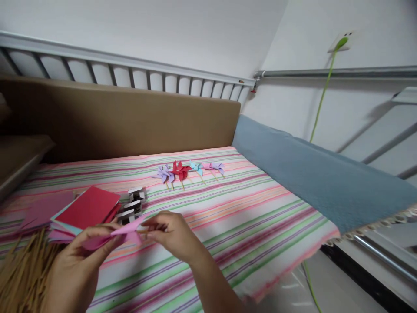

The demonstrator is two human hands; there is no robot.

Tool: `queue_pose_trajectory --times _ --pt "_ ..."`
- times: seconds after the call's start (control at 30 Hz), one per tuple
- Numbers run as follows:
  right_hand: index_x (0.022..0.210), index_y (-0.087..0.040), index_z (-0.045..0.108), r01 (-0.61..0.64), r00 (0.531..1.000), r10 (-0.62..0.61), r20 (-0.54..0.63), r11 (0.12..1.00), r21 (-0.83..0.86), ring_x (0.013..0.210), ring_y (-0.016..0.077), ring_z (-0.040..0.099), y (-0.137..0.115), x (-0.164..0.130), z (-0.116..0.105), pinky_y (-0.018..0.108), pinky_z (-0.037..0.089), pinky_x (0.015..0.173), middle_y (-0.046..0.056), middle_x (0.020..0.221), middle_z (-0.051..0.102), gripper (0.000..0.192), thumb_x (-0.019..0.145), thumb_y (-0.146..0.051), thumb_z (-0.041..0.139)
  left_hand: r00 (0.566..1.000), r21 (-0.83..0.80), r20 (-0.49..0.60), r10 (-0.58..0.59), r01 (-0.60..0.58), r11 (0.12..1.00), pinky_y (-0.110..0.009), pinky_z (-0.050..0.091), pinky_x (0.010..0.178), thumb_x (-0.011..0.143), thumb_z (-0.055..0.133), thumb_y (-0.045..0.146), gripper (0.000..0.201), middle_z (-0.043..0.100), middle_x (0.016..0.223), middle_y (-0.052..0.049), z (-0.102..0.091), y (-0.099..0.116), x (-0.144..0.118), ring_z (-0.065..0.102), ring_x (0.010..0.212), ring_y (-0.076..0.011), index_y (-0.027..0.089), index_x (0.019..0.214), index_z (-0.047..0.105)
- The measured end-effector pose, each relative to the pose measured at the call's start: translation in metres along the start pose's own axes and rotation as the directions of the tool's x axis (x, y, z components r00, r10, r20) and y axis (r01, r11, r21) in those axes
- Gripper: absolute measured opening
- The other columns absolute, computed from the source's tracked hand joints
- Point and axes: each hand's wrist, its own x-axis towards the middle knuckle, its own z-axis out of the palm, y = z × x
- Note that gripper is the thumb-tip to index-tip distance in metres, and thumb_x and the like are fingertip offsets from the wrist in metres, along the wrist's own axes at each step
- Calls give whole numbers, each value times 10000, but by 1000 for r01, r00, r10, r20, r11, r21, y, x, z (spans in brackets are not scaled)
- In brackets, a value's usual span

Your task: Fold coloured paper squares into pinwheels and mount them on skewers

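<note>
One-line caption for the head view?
Both hands pinch a pink paper piece over a striped cloth, finished pinwheels behind.

Place: a bedroom in a home; I am working on a bed.
Surface: striped sheet over a mattress.
Frame: metal bed rail behind a brown board.
Bedding: blue blanket at my right.
Wall: white, with a socket and green cable.
</note>
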Motion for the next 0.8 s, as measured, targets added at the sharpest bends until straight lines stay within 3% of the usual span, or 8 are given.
queue_pose_trajectory --times 0.1,0.23,0.33,0.4,0.5,0.6,0.7,0.8 --pt "768 -202 723 -21 999 15 -30 976 -215 616 104 548 10 -4 -14 188 380 532 -15 675 617 96 726 -155 650 987 -161 3 -159 157 974 -227 542 701 538 809 273 285 686 755 20 -4 3 5 646 751 -156 200 760 646" --pt "706 -202 706 -23 995 -19 -98 912 -410 670 124 569 17 -10 -19 218 392 595 -5 689 630 48 711 -161 681 971 -223 33 -236 238 945 -231 545 673 563 800 242 368 694 858 -10 -5 2 6 648 791 -165 190 892 643" --pt "693 -209 708 2 988 -67 -141 908 -418 692 126 568 27 -10 -17 227 396 626 -13 675 616 73 690 -138 694 966 -205 40 -255 258 944 -217 543 642 573 796 248 438 696 929 -30 -3 3 4 653 824 -172 203 974 625" --pt "669 -208 706 -39 976 -38 -213 936 -349 702 128 574 41 -7 -21 224 411 643 -21 665 614 82 668 -126 701 968 -187 34 -247 249 950 -224 543 693 569 800 254 549 678 1051 -42 -2 5 3 636 951 -192 237 1074 587" --pt "704 -178 694 -178 918 64 -390 949 -262 722 137 597 69 3 -43 233 449 673 -8 730 646 56 714 -143 651 965 -175 -16 -263 256 951 -288 521 839 563 802 294 653 614 1210 -45 -3 12 3 580 1095 -224 273 1162 541" --pt "772 -129 664 -335 827 167 -536 913 -232 701 150 607 96 18 -78 274 481 673 10 724 644 117 811 -201 580 953 -149 -66 -295 283 947 -358 481 926 569 792 322 604 620 1200 -46 -5 17 4 582 1095 -248 259 1130 578" --pt "959 -123 612 -469 752 250 -610 853 -228 813 157 615 113 34 -112 330 514 724 35 940 637 206 864 -299 561 950 -138 -61 -307 297 945 -390 486 918 560 796 312 568 660 1118 -56 -8 18 5 607 1049 -264 236 1091 611" --pt "1089 -148 570 -562 708 305 -637 790 -246 921 185 601 119 52 -136 368 518 775 61 1100 594 278 879 -327 541 951 -153 -30 -308 300 941 -373 469 931 556 799 341 556 663 1119 -47 -9 13 7 600 1061 -253 242 1072 616"
